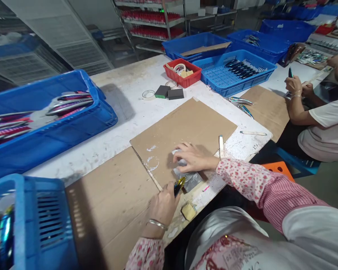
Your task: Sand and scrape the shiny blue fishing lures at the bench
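Observation:
My left hand (pixel 163 204), with a bangle at the wrist, is closed around a dark fishing lure (pixel 179 186) with a yellow end. My right hand (pixel 192 157) lies to its upper right, fingers curled over a grey-white object (pixel 182 162) on the cardboard sheet (pixel 186 123). Just below the right hand is a grey sheet (pixel 192 182) at the table's front edge, close to the lure's yellow end. A yellow sponge block (pixel 188 211) lies by the edge. White smears mark the cardboard left of my right hand.
Blue bins of lures (pixel 101 112) stand left. At the back are a red basket (pixel 190 79), dark blocks (pixel 175 94), tape (pixel 148 94) and a blue basket (pixel 228 89). A marker-like stick (pixel 221 146) lies right of the cardboard. A co-worker (pixel 323 120) sits right.

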`<action>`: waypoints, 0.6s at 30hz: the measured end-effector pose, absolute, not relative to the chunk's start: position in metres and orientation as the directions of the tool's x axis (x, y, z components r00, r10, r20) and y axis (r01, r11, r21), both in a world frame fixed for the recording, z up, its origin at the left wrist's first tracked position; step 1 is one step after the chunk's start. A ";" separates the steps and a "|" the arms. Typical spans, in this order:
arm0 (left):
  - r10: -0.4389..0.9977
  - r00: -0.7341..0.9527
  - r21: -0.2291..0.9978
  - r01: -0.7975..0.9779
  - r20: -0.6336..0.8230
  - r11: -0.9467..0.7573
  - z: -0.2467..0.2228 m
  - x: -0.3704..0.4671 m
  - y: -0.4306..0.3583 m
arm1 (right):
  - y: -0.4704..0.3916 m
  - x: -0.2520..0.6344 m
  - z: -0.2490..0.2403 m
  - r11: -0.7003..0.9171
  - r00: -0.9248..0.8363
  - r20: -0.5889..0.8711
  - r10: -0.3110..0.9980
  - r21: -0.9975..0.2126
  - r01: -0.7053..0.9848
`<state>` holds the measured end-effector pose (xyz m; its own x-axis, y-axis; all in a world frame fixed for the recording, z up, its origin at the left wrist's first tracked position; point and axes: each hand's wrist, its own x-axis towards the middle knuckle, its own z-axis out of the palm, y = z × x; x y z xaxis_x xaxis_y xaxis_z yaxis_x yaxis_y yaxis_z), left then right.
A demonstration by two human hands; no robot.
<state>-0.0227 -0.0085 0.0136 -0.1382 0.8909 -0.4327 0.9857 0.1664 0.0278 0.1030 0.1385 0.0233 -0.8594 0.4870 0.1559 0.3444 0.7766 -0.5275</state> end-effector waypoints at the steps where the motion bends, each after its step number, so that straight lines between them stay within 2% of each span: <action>1: 0.895 -0.134 0.029 0.986 -0.424 0.161 0.014 -0.023 -0.009 | 0.137 0.102 0.025 0.769 -0.860 0.134 0.493 -0.530 0.358; 6: 0.887 -0.164 -0.022 0.985 -0.432 0.171 0.013 -0.022 -0.010 | 0.124 0.093 0.023 0.767 -0.767 0.259 0.587 -0.482 0.424; 9: 0.890 -0.160 -0.002 0.984 -0.427 0.176 0.012 -0.022 -0.011 | 0.132 0.103 0.020 0.743 -0.793 0.201 0.575 -0.534 0.403; 12: 0.902 -0.139 0.006 0.988 -0.408 0.156 0.010 -0.023 -0.011 | 0.138 0.107 0.021 0.690 -0.786 0.104 0.610 -0.558 0.462; 18: 0.897 -0.169 -0.056 0.985 -0.408 0.160 0.007 -0.022 -0.011 | 0.132 0.095 0.021 0.758 -0.811 0.200 0.549 -0.527 0.384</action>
